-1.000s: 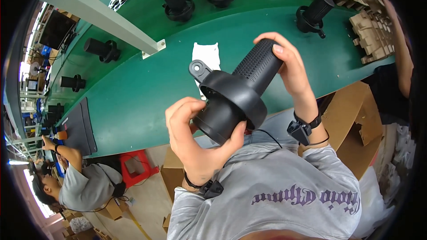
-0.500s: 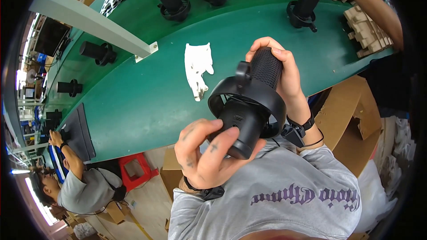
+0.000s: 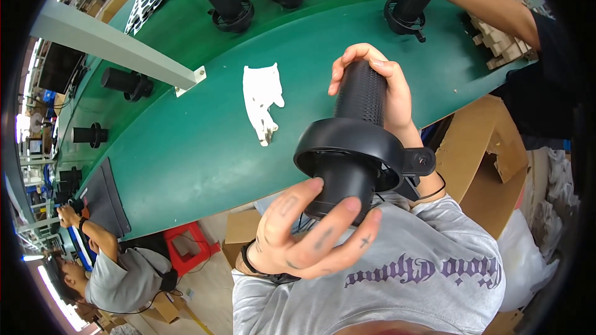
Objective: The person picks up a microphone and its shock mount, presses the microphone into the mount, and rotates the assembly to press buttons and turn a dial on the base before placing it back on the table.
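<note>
I hold a black plastic part [image 3: 351, 149] over the near edge of the green conveyor belt [image 3: 186, 149]. It has a ribbed cylindrical handle, a wide round collar and a small lug with a hole on its right side. My right hand [image 3: 382, 96] is wrapped around the ribbed handle at the top. My left hand [image 3: 307, 229] has its fingers spread against the smooth lower end below the collar. A white glove [image 3: 262, 99] lies flat on the belt to the left of the part.
Several identical black parts [image 3: 226, 3] stand along the belt. Another person's arm [image 3: 490, 9] reaches to one [image 3: 406, 6] at the top right, near cardboard trays [image 3: 503, 37]. A cardboard box [image 3: 481, 155] stands at my right. A seated person [image 3: 105, 273] works at the lower left.
The black part has turned so its handle points up and away and its lug sits at the right. My left hand has slid to the lower end. Another person's arm has come in at top right.
</note>
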Motion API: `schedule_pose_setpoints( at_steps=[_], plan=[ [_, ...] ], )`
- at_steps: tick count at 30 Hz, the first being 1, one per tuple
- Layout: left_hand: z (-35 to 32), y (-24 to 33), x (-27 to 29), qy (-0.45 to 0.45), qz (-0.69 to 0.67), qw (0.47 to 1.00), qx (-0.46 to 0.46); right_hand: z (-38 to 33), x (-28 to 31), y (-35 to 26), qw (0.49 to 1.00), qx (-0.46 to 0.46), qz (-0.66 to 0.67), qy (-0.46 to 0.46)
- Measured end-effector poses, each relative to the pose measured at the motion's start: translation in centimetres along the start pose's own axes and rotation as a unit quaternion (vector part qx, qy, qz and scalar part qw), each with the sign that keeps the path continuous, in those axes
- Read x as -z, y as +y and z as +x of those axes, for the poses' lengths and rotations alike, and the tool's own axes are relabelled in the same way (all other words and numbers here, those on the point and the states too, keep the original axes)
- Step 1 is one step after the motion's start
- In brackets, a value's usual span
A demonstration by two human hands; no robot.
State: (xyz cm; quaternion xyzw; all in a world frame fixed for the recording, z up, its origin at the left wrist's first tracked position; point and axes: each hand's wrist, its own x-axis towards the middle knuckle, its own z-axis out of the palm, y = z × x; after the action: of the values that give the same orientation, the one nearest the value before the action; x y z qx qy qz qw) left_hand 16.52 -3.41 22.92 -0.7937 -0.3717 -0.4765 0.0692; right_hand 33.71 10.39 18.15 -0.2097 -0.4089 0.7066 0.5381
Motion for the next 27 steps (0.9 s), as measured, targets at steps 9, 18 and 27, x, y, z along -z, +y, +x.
schedule_pose_setpoints(
  at_steps=[9,18,27],
  plan=[
    [0.8,-0.2,0.7,-0.083,-0.023,0.992,-0.089,0.0,0.1,0.1,1.000,0.008,0.007,-0.002],
    [0.9,0.0,0.6,-0.098,-0.040,0.991,-0.081,0.3,-0.3,-0.2,1.000,0.027,0.002,0.016],
    [2.6,-3.6,1.2,-0.216,-0.181,0.948,0.148,0.6,-3.9,-5.8,0.892,0.233,-0.362,-0.135]
  ],
)
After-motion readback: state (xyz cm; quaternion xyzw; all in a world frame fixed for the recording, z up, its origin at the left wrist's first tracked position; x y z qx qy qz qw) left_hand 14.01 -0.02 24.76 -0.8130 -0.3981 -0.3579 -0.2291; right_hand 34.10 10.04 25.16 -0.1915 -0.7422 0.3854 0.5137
